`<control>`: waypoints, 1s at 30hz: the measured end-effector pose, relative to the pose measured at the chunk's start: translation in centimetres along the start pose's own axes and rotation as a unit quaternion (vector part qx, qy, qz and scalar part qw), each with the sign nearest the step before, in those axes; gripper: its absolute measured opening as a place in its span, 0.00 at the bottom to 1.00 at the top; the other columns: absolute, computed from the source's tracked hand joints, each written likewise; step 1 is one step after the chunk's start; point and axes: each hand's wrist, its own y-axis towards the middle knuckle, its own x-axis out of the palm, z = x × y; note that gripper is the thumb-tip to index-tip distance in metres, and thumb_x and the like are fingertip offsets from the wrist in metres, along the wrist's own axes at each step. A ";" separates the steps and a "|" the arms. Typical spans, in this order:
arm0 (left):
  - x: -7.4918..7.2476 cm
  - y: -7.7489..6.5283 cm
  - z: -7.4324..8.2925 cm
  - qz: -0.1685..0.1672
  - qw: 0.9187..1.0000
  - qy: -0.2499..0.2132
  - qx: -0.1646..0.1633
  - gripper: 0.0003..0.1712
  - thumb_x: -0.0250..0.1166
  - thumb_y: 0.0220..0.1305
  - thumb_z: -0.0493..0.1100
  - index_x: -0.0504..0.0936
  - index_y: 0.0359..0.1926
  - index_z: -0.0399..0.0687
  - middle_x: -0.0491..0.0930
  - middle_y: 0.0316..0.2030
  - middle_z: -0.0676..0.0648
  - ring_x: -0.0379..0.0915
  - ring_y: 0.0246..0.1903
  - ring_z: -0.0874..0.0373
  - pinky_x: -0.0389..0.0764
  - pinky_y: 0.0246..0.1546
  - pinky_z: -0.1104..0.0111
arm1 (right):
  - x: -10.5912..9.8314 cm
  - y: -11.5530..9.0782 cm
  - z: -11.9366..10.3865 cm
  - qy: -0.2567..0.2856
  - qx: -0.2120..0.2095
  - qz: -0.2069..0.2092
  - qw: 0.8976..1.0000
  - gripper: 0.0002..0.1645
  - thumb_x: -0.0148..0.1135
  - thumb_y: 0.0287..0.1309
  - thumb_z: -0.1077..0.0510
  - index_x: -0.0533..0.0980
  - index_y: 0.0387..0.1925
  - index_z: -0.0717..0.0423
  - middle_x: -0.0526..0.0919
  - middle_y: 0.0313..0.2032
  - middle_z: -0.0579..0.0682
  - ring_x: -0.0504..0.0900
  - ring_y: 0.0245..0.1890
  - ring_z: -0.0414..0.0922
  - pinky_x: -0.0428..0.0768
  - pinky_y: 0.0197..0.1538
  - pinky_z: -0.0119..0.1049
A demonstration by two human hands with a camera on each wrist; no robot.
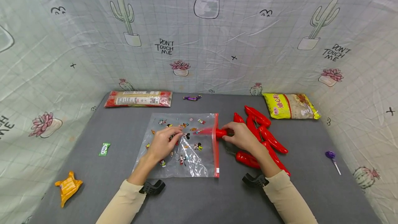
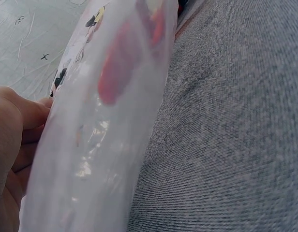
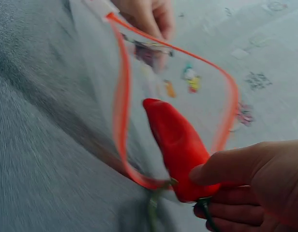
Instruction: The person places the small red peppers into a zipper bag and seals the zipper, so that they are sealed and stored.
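Right hand (image 1: 242,136): fingers pinching a pepper (image 1: 220,133), tip inside the open bag (image 1: 193,164). Left hand (image 1: 163,143): fingers pinching the bag.

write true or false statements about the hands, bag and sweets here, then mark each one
1. The right hand holds a red pepper. True.
2. The left hand pinches the clear bag. True.
3. The clear bag's mouth is sealed. False: it stands open, with the red pepper's tip inside.
4. The lollipop lies left of the clear bag. False: the lollipop lies to its right.
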 end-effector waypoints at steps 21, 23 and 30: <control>0.1 -0.2 0.1 -0.015 1.000 0.004 -0.016 0.03 0.65 0.60 0.40 0.85 0.35 0.47 0.85 0.42 0.46 0.81 0.47 0.54 0.81 0.50 0.62 | 4.4 2.5 -0.7 0.041 0.012 0.077 0.996 0.17 0.71 0.49 0.50 0.81 0.39 0.53 0.84 0.33 0.47 0.79 0.30 0.38 0.82 0.37 0.31; 0.1 -0.2 0.0 -0.016 1.000 0.006 -0.017 0.03 0.65 0.60 0.40 0.85 0.35 0.48 0.85 0.42 0.46 0.81 0.47 0.54 0.81 0.50 0.63 | 4.2 2.3 -0.8 0.044 0.011 0.075 0.996 0.17 0.70 0.49 0.50 0.81 0.40 0.53 0.84 0.34 0.47 0.80 0.31 0.39 0.82 0.38 0.32; 0.1 -0.1 0.0 -0.012 1.000 0.005 -0.016 0.03 0.66 0.59 0.40 0.85 0.34 0.48 0.85 0.42 0.46 0.81 0.47 0.55 0.81 0.51 0.63 | 2.8 1.1 -0.6 0.065 0.014 0.064 0.996 0.21 0.71 0.50 0.52 0.80 0.45 0.55 0.84 0.41 0.51 0.83 0.39 0.45 0.84 0.43 0.39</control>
